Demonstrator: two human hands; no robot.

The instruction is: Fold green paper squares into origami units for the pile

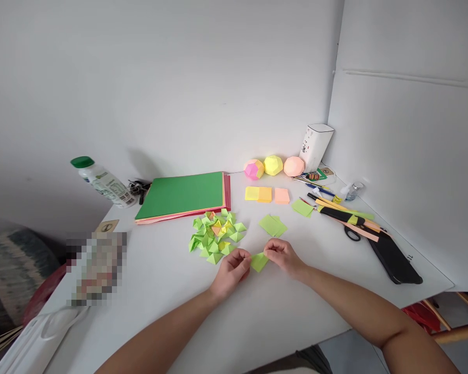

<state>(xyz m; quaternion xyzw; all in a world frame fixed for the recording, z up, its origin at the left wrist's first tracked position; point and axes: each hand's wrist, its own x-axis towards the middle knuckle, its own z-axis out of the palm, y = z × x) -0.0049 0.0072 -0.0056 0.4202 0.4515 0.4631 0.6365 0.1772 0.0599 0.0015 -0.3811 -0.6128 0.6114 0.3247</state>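
A small light-green paper square is pinched between my two hands over the front middle of the table. My left hand grips its left corner, and my right hand holds the upper right one. Its lower corner points toward me. Just beyond my right hand lie several loose green paper sheets. To the left of my left hand spreads a pile of folded paper pieces, mostly green with a few yellow and orange ones.
Coloured paper sheets are stacked at the back left beside a green-capped bottle. Three paper balls stand along the wall, behind yellow and orange sticky notes. A utility knife, scissors and a black phone lie right.
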